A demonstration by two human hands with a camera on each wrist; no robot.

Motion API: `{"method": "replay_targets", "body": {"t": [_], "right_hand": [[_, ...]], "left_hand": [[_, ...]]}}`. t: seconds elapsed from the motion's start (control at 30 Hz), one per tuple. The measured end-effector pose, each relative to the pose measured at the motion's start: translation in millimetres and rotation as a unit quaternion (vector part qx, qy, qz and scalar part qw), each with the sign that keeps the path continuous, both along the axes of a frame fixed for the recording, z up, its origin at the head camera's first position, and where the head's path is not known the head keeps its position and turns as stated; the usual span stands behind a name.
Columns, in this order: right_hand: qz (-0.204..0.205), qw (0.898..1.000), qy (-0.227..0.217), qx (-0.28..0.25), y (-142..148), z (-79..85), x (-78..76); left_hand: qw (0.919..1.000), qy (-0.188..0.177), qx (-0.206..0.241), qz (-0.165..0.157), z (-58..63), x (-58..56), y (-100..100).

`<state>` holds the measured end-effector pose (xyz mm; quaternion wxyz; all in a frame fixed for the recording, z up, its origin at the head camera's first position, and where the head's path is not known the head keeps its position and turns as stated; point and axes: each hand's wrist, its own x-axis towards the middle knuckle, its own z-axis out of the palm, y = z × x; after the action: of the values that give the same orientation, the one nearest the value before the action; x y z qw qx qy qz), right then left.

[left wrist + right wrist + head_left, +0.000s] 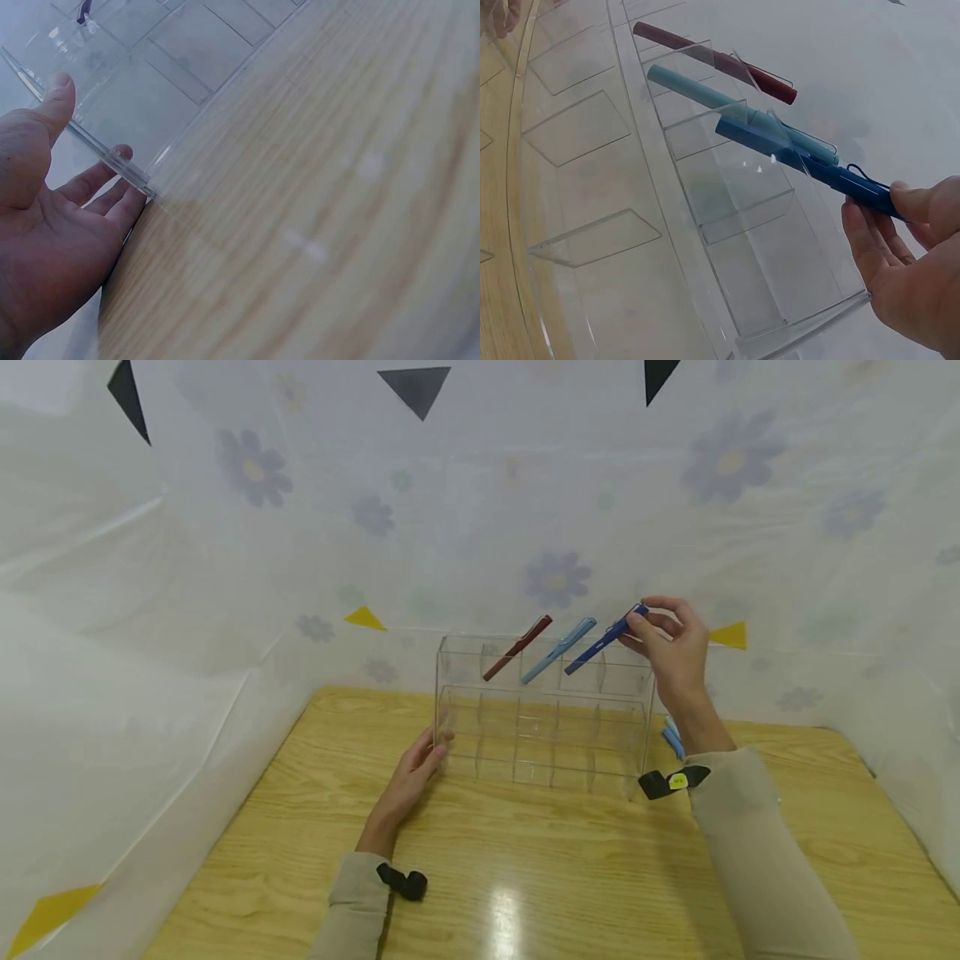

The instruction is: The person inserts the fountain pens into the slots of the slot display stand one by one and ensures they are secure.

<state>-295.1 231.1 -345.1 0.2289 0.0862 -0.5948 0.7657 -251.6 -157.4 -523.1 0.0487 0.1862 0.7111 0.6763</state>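
One blue pen [597, 646] is pinched in the right grip [675, 650]; the left grip [411, 774] holds a clear rack [540, 695] by its side.

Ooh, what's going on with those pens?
Someone's right hand pinches a dark blue pen at the top row of a clear rack, while their left hand holds the rack's left side. A dark red pen and a light blue pen already lean in that row. More blue things, partly hidden, lie on the table.

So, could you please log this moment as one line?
right hand: holds dark blue pen; left hand: holds clear rack; in rack: maroon pen, light blue pen
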Motion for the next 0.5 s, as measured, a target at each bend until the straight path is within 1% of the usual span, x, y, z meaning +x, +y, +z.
{"method": "replay_targets", "body": {"t": [0.1, 0.23, 0.5], "right_hand": [[0.002, 0.999, -0.008, 0.041, 1.4, -2.5, -0.4], [0.003, 0.996, -0.016, 0.082, 3.9, -3.9, -0.7], [0.012, 0.992, -0.007, 0.127, 11.5, -4.4, -0.7]], "left_hand": [[1.0000, 0.002, -0.001, -0.002, -0.2, 0.5, -0.4], [1.0000, 0.001, 0.001, -0.005, -0.2, 0.9, -0.4], [1.0000, -0.002, -0.004, 0.000, 0.9, 1.3, 0.7]]}}
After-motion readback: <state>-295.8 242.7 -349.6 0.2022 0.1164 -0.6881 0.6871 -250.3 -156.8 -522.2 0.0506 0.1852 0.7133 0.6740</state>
